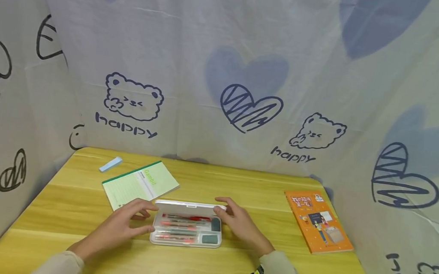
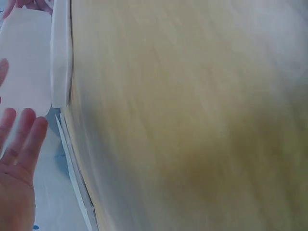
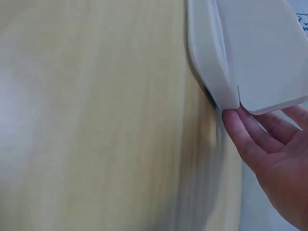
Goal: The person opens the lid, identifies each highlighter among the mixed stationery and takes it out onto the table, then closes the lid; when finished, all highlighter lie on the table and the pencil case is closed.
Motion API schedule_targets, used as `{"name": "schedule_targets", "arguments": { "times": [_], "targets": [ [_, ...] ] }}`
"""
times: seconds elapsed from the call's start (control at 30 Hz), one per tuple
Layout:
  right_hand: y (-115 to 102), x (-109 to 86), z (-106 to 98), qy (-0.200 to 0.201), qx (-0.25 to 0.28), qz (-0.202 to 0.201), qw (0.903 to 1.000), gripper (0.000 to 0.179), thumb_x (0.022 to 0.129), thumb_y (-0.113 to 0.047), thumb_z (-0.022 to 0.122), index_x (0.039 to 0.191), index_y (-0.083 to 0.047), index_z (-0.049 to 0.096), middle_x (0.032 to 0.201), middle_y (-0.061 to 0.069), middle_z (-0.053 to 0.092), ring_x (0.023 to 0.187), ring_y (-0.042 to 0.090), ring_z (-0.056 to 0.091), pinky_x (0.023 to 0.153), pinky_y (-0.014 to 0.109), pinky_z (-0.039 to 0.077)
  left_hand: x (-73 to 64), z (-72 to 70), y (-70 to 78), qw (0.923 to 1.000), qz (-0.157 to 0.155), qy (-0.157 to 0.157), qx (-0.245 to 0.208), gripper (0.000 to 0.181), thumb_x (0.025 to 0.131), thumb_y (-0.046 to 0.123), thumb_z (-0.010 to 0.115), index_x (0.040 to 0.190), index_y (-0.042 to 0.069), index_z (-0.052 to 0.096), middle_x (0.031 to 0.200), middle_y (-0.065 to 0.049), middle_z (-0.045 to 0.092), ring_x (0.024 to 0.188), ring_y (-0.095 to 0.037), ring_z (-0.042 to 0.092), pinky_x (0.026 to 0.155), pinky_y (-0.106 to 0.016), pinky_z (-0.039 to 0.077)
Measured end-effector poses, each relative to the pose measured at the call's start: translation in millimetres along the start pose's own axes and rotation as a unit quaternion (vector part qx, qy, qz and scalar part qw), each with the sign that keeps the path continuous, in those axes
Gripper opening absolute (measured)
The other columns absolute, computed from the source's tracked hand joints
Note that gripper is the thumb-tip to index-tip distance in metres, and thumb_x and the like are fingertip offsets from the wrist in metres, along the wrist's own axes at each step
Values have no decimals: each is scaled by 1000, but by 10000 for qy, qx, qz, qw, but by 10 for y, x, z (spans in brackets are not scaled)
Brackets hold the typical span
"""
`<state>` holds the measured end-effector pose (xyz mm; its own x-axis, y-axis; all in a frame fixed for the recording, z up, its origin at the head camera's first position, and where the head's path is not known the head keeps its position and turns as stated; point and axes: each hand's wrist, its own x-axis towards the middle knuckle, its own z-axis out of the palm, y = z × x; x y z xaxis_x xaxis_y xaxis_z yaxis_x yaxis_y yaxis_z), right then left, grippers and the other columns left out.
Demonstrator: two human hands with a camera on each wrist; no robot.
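A clear white pencil case (image 1: 185, 243) lies on the table with its lid (image 1: 183, 209) raised. Inside it are several pens (image 1: 176, 237), a red pen (image 1: 199, 218) and dark green blocks (image 1: 209, 239). My left hand (image 1: 119, 224) is beside the case's left end, thumb and index finger spread with nothing between them; the left wrist view shows its fingers (image 2: 33, 144) extended by the lid (image 2: 26, 62). My right hand (image 1: 240, 222) holds the lid's right corner between thumb and index finger. In the right wrist view its other fingers (image 3: 245, 137) touch the case's corner.
A green notebook (image 1: 142, 184) lies behind my left hand, with a light blue strip (image 1: 110, 164) beyond it. At the right of the wooden table (image 1: 193, 268) is an orange book (image 1: 319, 222). A printed curtain (image 1: 194, 66) hangs around the table's back and sides.
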<state>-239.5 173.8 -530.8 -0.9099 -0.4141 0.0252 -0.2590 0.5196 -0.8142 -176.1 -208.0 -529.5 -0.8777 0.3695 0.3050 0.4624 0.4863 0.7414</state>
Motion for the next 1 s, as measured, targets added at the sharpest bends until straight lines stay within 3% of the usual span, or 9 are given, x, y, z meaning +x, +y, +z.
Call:
{"name": "schedule_targets", "arguments": {
  "times": [0.1, 0.2, 0.33, 0.47, 0.57, 0.67, 0.77, 0.87, 1.0],
  "targets": [
    [4, 53, 18, -71, 246, 123, 9996, 56, 113, -44, 59, 157, -10, 55, 117, 15, 78, 110, 26, 75, 89, 37, 65, -29, 29, -31, 9996, -131, -235, -84, 57, 95, 28, 87, 147, 19, 65, 144, -7, 66, 110, -24, 74, 97, -39, 65],
    [3, 69, 29, -54, 456, 270, 9986, 60, 113, -44, 60, 161, -10, 50, 129, 20, 72, 119, 33, 74, 94, 45, 66, -50, 70, -58, 9988, -127, -480, -43, 67, 96, 25, 86, 156, 15, 58, 154, -12, 59, 107, -19, 75, 93, -34, 65],
    [-20, 33, 22, 536, 442, 253, 9973, 66, 108, -42, 70, 163, -13, 48, 150, 18, 61, 130, 35, 67, 103, 51, 61, -49, 125, -77, 9979, -85, -635, -43, 74, 95, 17, 86, 160, 9, 54, 162, -17, 51, 101, -14, 76, 87, -28, 65],
    [-59, -39, 9, 1634, 376, -309, 9854, 55, 102, -27, 80, 150, -10, 59, 138, 12, 67, 120, 28, 66, 99, 39, 61, -16, 146, -65, 9980, -77, -593, 225, 76, 94, 17, 88, 161, 9, 53, 165, -16, 50, 97, -9, 73, 84, -26, 64],
    [-98, -100, 27, 1890, 126, -934, 9774, 37, 100, -15, 82, 133, -5, 69, 119, 8, 71, 106, 23, 68, 87, 31, 63, 14, 140, -50, 9967, -25, -632, 501, 78, 93, 18, 89, 161, 8, 53, 166, -16, 49, 96, -7, 71, 83, -25, 63],
    [-151, -134, 91, 1257, -281, -1301, 9831, 25, 102, -13, 79, 124, -4, 73, 109, 3, 72, 98, 16, 67, 82, 27, 62, 33, 120, -44, 9950, -38, -736, 679, 78, 93, 19, 88, 161, 7, 52, 167, -16, 47, 97, -5, 69, 85, -25, 62],
    [-202, -127, 184, 344, -857, -1206, 9884, 24, 106, -20, 75, 127, -9, 75, 107, -4, 71, 95, 8, 65, 83, 24, 60, 48, 96, -43, 9934, -130, -875, 734, 79, 94, 23, 88, 162, 7, 51, 170, -17, 44, 100, -4, 69, 88, -26, 62],
    [-223, -96, 275, -230, -1454, -1061, 9834, 26, 108, -25, 72, 131, -14, 76, 108, -7, 69, 94, 5, 60, 84, 23, 55, 70, 79, -43, 9922, -224, -1058, 621, 81, 95, 28, 87, 164, 8, 49, 172, -19, 40, 103, -6, 69, 92, -27, 61],
    [-227, -51, 357, -455, -1946, -1150, 9731, 26, 110, -25, 69, 131, -14, 77, 111, -6, 69, 94, 4, 56, 84, 24, 53, 105, 67, -22, 9901, -310, -1288, 466, 83, 95, 32, 87, 164, 7, 48, 175, -22, 35, 107, -9, 72, 95, -29, 61]
  ]
}}
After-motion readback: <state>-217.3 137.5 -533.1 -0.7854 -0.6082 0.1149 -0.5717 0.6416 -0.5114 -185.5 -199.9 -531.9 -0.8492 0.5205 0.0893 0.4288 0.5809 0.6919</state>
